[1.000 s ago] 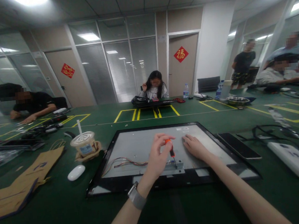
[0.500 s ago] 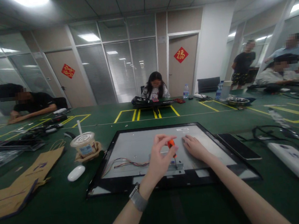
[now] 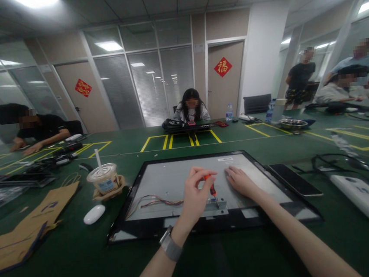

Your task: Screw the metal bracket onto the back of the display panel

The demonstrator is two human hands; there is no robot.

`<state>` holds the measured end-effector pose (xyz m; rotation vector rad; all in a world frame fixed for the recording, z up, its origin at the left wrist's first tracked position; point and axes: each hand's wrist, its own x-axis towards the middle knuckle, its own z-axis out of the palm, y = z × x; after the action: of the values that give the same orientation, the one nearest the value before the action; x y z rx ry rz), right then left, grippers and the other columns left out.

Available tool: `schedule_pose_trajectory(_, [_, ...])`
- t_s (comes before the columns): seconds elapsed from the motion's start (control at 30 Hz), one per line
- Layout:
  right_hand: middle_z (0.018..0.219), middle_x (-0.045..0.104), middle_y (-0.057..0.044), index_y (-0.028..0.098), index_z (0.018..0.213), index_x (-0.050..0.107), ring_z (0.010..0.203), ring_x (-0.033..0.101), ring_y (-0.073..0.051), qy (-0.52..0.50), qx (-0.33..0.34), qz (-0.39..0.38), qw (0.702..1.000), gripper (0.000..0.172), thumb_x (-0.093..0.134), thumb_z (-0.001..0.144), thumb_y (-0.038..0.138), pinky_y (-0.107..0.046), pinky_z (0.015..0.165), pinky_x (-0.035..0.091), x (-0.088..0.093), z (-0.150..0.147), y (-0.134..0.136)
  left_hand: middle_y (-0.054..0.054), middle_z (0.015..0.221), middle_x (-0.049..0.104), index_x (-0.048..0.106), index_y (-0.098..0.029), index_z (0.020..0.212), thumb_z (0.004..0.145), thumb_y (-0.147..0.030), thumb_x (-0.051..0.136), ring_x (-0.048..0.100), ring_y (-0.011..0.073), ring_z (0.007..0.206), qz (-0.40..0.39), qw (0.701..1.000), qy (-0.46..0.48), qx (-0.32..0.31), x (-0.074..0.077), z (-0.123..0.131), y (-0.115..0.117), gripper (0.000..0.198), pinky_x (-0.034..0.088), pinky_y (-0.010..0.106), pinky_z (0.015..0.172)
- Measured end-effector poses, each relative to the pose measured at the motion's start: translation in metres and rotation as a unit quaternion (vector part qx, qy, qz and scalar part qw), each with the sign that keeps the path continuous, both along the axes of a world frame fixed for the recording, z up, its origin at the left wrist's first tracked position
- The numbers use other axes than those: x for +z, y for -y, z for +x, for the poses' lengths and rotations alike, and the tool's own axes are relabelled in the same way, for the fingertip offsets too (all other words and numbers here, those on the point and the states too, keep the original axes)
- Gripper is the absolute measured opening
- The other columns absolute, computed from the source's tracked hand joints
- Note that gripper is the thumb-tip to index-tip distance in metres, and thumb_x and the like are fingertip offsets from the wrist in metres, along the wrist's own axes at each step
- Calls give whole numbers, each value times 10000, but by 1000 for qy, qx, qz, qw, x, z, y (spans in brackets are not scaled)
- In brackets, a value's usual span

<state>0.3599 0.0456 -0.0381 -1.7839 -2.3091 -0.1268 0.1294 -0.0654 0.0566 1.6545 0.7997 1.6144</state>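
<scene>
My left hand [image 3: 198,191], with a watch on its wrist, pinches the handle of an orange-red screwdriver [image 3: 212,188]. The screwdriver stands close to upright, its shaft pointing down at a small metal bracket [image 3: 222,205] near the front edge of a flat display panel [image 3: 171,172]. Whether the tip sits in a screw is too small to tell. My right hand [image 3: 240,181] lies flat on the panel's grey back, fingers stretched out, to the right of the screwdriver. A bundle of thin coloured wires [image 3: 156,198] runs across the panel left of my left hand.
Left of the panel are a lidded drink cup [image 3: 105,181] with a straw, a white oval case [image 3: 94,214] and a brown paper bag [image 3: 42,217]. A black phone [image 3: 294,180], a white device [image 3: 363,199] and dark cables [image 3: 333,163] lie right. Other people sit across the table.
The screwdriver's handle has tilted slightly to the left, and my left fingers have shifted a little around it. My right hand stays in place.
</scene>
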Motion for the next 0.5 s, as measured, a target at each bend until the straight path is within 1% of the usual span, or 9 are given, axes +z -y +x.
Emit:
schedule_pose_trajectory(0.1, [1483,526,-224,79,1408,555,1353,513,-313,-1,1,0,1000,465,378,1008,235,-429,1133,367,1,0,1,80,971,641,736,-178,1107,983,-364,542,638,176,860,-8,999,1,-31,1,-1,1,296,559,292,751])
schedule_pose_trajectory(0.17, [1480,530,-223,84,1405,560,1346,522,-312,-6,4,3,1000,460,381,1008,233,-433,1131,372,1,0,1,100,1015,690,698,-179,1187,1007,-357,492,656,205,962,-21,999,5,-45,1,-2,0,327,563,331,835])
schedule_pose_trajectory(0.23, [1475,538,-215,98,1399,567,1344,526,-305,-11,5,9,1000,451,392,1004,229,-432,1130,376,0,1,1,109,1066,712,689,-181,1200,1005,-347,497,659,225,1043,-25,998,4,-51,0,-2,0,320,547,374,926])
schedule_pose_trajectory(0.3, [1475,540,-207,110,1395,573,1348,523,-301,-14,3,11,1000,444,404,1000,223,-433,1132,374,-1,1,1,112,1091,710,703,-180,1173,981,-329,543,661,226,1054,-18,998,0,-56,-1,-1,0,291,538,380,954])
schedule_pose_trajectory(0.33, [1477,539,-207,111,1395,573,1352,520,-302,-14,2,11,1000,443,407,999,222,-436,1135,370,-2,1,0,107,1078,702,714,-179,1147,960,-317,574,666,216,1012,-13,998,-3,-55,-1,0,0,271,552,363,918])
schedule_pose_trajectory(0.4, [1480,536,-209,107,1398,571,1359,512,-305,-14,1,9,1000,446,406,1000,224,-444,1140,362,-2,1,0,79,1004,663,743,-181,1056,900,-298,654,654,174,864,-2,999,-9,-39,-1,1,1,214,573,304,791])
schedule_pose_trajectory(0.47, [1481,535,-210,109,1400,571,1363,508,-308,-14,0,5,1000,449,400,1001,224,-448,1140,360,-2,0,-1,42,924,594,754,-186,947,842,-289,720,605,140,750,7,1000,-16,-2,-2,2,1,151,559,262,682])
schedule_pose_trajectory(0.5, [1481,534,-210,112,1400,572,1363,508,-308,-15,-1,4,1000,450,396,1001,223,-449,1139,360,-2,0,-1,32,912,568,753,-190,915,831,-287,734,592,137,744,12,999,-22,22,-2,2,2,130,555,261,679])
